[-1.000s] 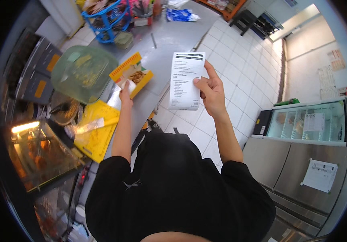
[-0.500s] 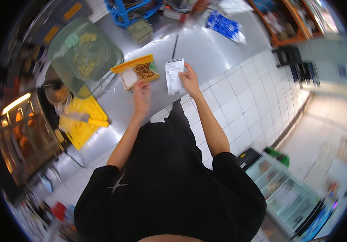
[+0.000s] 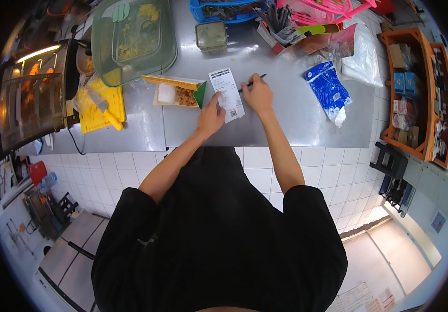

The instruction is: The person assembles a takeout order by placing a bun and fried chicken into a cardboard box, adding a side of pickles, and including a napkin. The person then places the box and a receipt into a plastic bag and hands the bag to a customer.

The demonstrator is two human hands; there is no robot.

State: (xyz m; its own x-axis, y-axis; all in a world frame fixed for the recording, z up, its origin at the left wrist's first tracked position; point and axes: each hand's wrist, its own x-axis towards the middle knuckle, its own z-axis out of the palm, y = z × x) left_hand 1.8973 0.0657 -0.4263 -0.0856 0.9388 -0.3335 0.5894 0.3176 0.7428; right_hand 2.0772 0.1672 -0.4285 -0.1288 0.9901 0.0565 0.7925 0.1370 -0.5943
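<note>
White receipt (image 3: 228, 94), black pen (image 3: 263, 76)

L hand (image 3: 212, 117) on receipt (image 3: 228, 99), which lies on steel tbl (image 3: 286, 127). R hand (image 3: 259, 97) w/ dark pen (image 3: 263, 76). Open food box (image 3: 174, 80) L of receipt.

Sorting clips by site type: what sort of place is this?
Likely a small takeaway kitchen: a printed receipt lies beside an open food carton on a metal worktable, and a lit glass food cabinet stands at the left.
</note>
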